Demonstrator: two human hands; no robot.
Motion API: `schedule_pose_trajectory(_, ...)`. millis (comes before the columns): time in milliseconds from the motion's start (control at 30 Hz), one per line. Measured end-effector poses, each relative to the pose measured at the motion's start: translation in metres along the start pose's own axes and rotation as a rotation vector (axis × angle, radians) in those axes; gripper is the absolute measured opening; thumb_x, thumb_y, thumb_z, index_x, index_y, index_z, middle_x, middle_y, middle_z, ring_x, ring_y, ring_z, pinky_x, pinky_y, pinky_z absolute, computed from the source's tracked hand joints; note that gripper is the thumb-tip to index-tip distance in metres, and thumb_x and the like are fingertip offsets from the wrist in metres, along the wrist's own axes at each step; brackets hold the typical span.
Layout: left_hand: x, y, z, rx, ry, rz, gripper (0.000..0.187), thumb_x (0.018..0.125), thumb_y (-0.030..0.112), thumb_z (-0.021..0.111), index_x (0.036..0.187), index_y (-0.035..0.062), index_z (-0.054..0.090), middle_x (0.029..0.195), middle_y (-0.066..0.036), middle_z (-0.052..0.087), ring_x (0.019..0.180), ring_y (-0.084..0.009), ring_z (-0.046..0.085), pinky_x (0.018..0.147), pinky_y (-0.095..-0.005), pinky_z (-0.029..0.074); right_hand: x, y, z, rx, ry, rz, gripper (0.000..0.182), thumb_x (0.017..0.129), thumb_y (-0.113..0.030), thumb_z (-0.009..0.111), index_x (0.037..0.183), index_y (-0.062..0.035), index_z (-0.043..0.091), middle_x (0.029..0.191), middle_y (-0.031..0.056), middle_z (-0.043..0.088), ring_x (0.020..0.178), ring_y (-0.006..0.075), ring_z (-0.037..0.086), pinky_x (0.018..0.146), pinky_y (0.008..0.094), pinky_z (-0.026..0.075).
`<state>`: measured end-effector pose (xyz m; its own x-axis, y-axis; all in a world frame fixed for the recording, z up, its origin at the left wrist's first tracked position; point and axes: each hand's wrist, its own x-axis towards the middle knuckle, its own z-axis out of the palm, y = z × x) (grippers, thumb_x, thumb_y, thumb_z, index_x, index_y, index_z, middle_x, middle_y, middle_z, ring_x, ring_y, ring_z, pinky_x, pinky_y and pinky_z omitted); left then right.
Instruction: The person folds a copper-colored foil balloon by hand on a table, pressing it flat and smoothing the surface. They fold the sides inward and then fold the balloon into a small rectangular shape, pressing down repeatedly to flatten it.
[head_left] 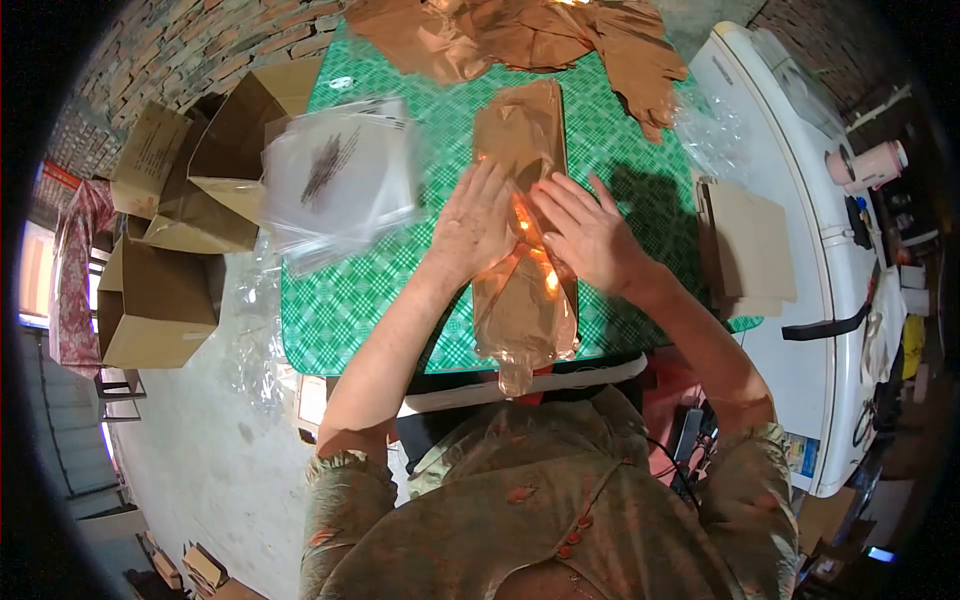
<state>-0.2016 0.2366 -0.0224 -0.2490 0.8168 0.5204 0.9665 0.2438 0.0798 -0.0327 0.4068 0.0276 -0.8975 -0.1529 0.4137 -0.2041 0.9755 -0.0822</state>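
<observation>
A long, shiny brown folded piece [518,320], thin like film or fabric, lies lengthwise on the green checked tabletop [340,320]. Its narrow near end hangs over the front edge. My left hand [475,220] rests flat on its left side with the fingers stretched out. On its right side my right hand [585,235] is open, fingers spread and the thumb apart. Neither hand grips anything. Bright light glints off the brown surface between them. A heap of loose, crumpled brown material [540,35] lies at the far end of the table.
A stack of clear plastic bags [345,180] sits at the table's left. Open cardboard boxes [160,310] stand beyond it. At right are flat cardboard sheets [750,245], clear crumpled plastic [710,130] and a white appliance [800,370] holding a pink roll [870,165].
</observation>
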Motion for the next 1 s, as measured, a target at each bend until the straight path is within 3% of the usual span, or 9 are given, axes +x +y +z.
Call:
schedule_pose_trajectory(167, 0.000, 0.001, 0.001, -0.026, 0.056, 0.000, 0.049, 0.094, 0.020, 0.057, 0.134, -0.0079, 0.065, 0.150, -0.026, 0.058, 0.149, -0.0400, 0.046, 0.129, -0.0498, 0.030, 0.017, 0.005, 0.013, 0.008, 0.050, 0.071, 0.060, 0.098, -0.021, 0.069, 0.150, 0.0057, 0.054, 0.155, 0.0234, 0.054, 0.150, 0.0377, 0.046, 0.128, 0.0523, 0.029)
schedule_pose_trajectory(267, 0.004, 0.001, -0.009, 0.024, -0.283, -0.088, 0.065, 0.094, 0.023, 0.057, 0.150, -0.0092, 0.054, 0.162, -0.026, 0.048, 0.159, -0.0388, 0.033, 0.135, -0.0492, 0.020, 0.018, 0.008, 0.028, -0.051, -0.013, 0.115, 0.064, 0.100, -0.025, 0.067, 0.153, 0.0057, 0.049, 0.159, 0.0234, 0.051, 0.153, 0.0373, 0.043, 0.129, 0.0517, 0.028)
schedule_pose_trajectory(467, 0.002, 0.002, -0.005, -0.084, -0.122, -0.075, 0.058, 0.099, 0.022, 0.053, 0.148, -0.0078, 0.057, 0.160, -0.026, 0.050, 0.158, -0.0384, 0.036, 0.134, -0.0489, 0.022, 0.011, 0.010, 0.035, -0.038, -0.022, 0.087, 0.066, 0.100, -0.026, 0.069, 0.154, 0.0042, 0.049, 0.161, 0.0217, 0.050, 0.155, 0.0354, 0.040, 0.129, 0.0530, 0.026)
schedule_pose_trajectory(667, 0.002, 0.002, -0.003, -0.066, -0.110, -0.079, 0.058, 0.101, 0.021, 0.054, 0.150, -0.0076, 0.055, 0.161, -0.026, 0.050, 0.156, -0.0380, 0.039, 0.132, -0.0495, 0.026, 0.007, 0.009, 0.033, -0.046, 0.001, 0.056, 0.062, 0.098, -0.022, 0.072, 0.152, 0.0029, 0.054, 0.162, 0.0178, 0.050, 0.157, 0.0324, 0.040, 0.129, 0.0581, 0.022)
schedule_pose_trajectory(1000, 0.003, 0.004, -0.007, -0.199, 0.017, -0.063, 0.071, 0.098, 0.016, 0.058, 0.163, -0.0038, 0.036, 0.162, -0.024, 0.047, 0.151, -0.0405, 0.044, 0.129, -0.0506, 0.032, 0.007, 0.009, 0.032, -0.106, -0.051, 0.035, 0.054, 0.102, -0.027, 0.067, 0.151, -0.0059, 0.058, 0.161, 0.0172, 0.050, 0.156, 0.0311, 0.040, 0.126, 0.0672, 0.020)
